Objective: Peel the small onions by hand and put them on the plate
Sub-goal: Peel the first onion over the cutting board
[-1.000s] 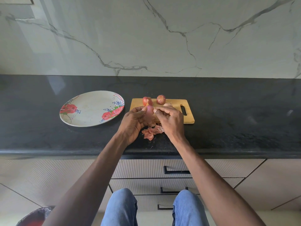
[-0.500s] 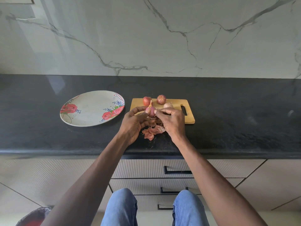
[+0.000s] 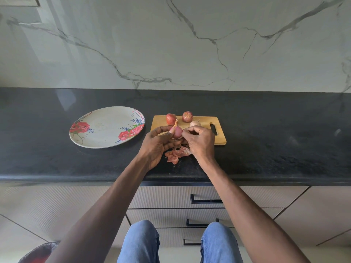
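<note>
1. The left hand [image 3: 157, 144] is cradling a small onion [image 3: 177, 132] in curled fingers, with the thumb pressing on its upper left side. The right hand [image 3: 201, 141] is meeting it from the right, its fingertips bunched and pinching at the onion's right side, apparently on a shred of skin, though the skin itself is too small to make out.
2. The counter [image 3: 266, 149], dark and speckled, is carrying everything. Both hands are hovering above its near middle, just in front of the board.
3. The plate [image 3: 98, 143], flowered with roses, is sitting to the left of the hands and is holding no onions yet.
4. The cutting board [image 3: 205, 121] is lying just beyond the hands, right of the plate. Three more onions are waiting on it: two red ones [image 3: 170, 119] at the far edge and a paler one [image 3: 195, 123] half hidden behind the right hand.
5. A heap of peels [image 3: 176, 153] is lying on the counter under the hands.
6. Judging from this, the peeling step is under way on the first onion. Its body is looking smooth and pink, with a dry tip sticking up, so it seems nearly bare.
7. The next move is likely calling for stripping the last skin and tip, then carrying the onion left to the plate.
</note>
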